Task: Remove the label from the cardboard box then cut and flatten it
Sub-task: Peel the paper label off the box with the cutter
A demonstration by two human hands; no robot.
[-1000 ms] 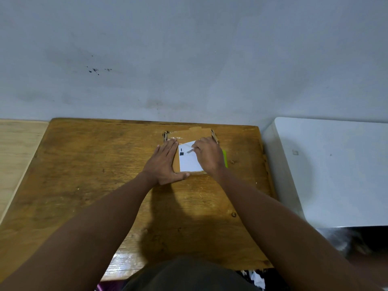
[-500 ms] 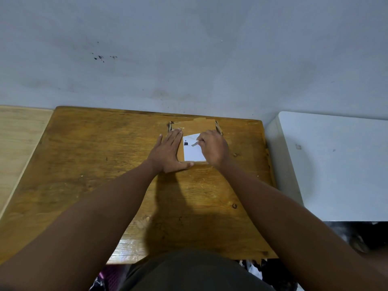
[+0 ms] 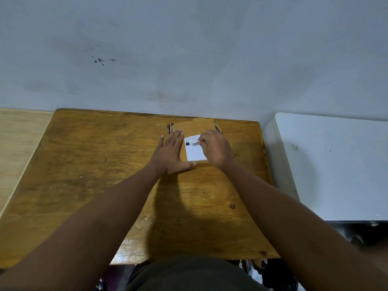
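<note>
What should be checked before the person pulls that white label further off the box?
1. Cardboard box lies flat on the wooden table: ok.
2. Left hand presses the box down, fingers straight: ok.
3. Right hand pinches a lifted strip at the label top: ok.
4. Rest of label free from the box: not ok.
5. Cutting tool within reach: cannot tell.
</note>
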